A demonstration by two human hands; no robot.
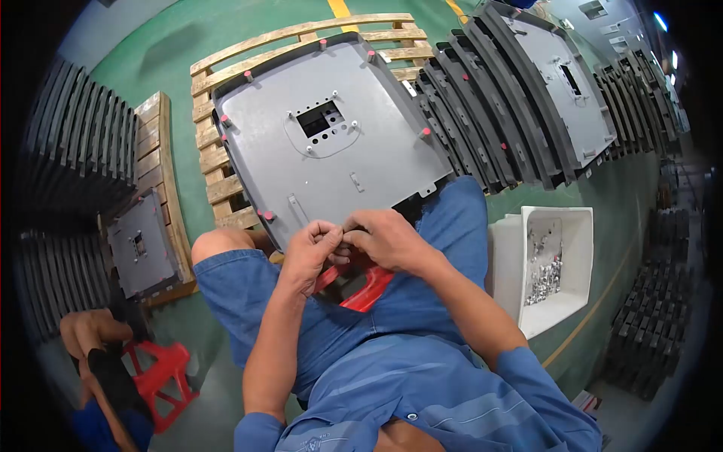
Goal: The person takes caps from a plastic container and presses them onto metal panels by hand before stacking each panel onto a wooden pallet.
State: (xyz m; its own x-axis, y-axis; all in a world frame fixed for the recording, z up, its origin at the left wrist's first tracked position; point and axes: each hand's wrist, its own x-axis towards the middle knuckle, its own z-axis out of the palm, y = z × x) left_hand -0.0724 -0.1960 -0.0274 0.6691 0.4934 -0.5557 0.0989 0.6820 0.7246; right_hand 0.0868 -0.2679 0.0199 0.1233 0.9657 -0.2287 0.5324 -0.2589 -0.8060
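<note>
My left hand [310,255] and my right hand [388,239] meet in front of my lap, fingertips pinched together. Whatever lies between them is too small or hidden to make out. Just beyond my fingers, a large grey panel [392,120] with raised dark edges lies tilted. Red caps [426,132] stand on posts along its rim. At its middle is a rectangular cutout [320,119], ringed by small holes, several light posts and a thin curved line. Neither hand visibly grips the panel.
Under the panel is a wooden pallet [218,162]. A white bin [556,310] with small metal parts stands at my right. Stacked panels [497,90] rise beyond it; more stacks [79,128] stand left. A red stool [369,290] is beneath me. Another person [98,377] sits lower left.
</note>
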